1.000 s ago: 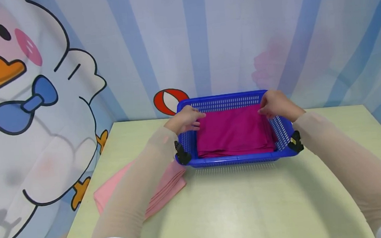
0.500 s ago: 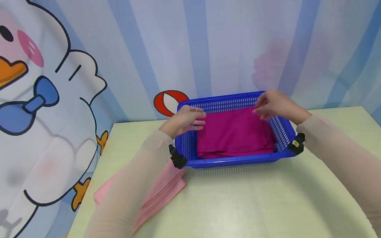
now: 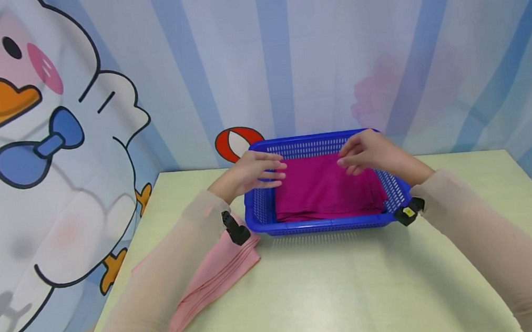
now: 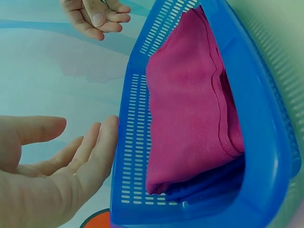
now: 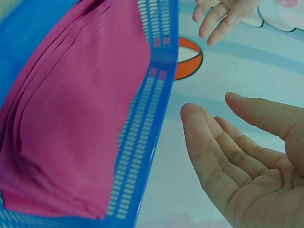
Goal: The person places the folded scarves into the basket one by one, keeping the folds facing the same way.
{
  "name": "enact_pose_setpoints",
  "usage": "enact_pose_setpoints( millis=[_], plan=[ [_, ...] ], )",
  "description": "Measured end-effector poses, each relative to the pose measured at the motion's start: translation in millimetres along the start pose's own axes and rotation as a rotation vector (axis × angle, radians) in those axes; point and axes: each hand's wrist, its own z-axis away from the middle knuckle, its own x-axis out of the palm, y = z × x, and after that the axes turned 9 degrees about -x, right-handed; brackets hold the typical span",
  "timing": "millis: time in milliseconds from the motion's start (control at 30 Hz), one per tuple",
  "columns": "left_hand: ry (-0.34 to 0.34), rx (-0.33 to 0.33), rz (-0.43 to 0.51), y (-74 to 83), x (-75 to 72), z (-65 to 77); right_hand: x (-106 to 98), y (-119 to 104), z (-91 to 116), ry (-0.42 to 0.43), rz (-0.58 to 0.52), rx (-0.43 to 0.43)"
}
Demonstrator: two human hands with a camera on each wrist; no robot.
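A folded magenta cloth [image 3: 321, 195] lies inside a blue plastic basket [image 3: 330, 224] with slotted walls. Under the cloth's end in the left wrist view shows a dark blue layer [image 4: 209, 183] that looks like fabric. My left hand [image 3: 256, 171] hovers over the basket's left side, fingers spread and extended, holding nothing. Over the right part of the magenta cloth is my right hand [image 3: 368, 152], its fingers loosely bent and nothing between them. The right wrist view shows a gap between that thumb and the fingers [image 5: 209, 147].
A folded light pink cloth [image 3: 218, 273] lies on the pale wooden table [image 3: 334, 297] left of the basket, partly behind my left forearm. A printed curtain [image 3: 322, 50] with blue stripes and cartoon figures hangs behind and to the left of the table.
My right hand has moved left from the cloth's far right corner and come away from it. My left hand has shifted slightly left, its fingers spreading. The magenta cloth stays in the basket.
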Motion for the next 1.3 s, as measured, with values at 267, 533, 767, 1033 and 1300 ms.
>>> enact_pose_setpoints(
  millis=[267,533,767,1033,1300],
  plan=[
    [-0.025,0.018,0.020,-5.2,-9.5,12.9,15.0,-17.5,4.2,-0.014,-0.034,-0.048],
    [-0.049,0.052,0.012,-13.7,-21.3,28.3,30.5,-26.8,4.3,-0.030,-0.081,-0.101],
    [-0.028,0.041,0.008,-23.0,-31.3,41.5,48.0,-37.9,4.3,-0.058,-0.105,-0.138],
    [-0.011,0.084,-0.008,-35.4,-48.2,56.0,69.8,-50.4,3.7,-0.112,-0.132,-0.176],
    [0.031,0.125,-0.047,-43.2,-55.9,76.2,95.0,-61.0,1.1,-0.173,-0.165,-0.231]
  ],
)
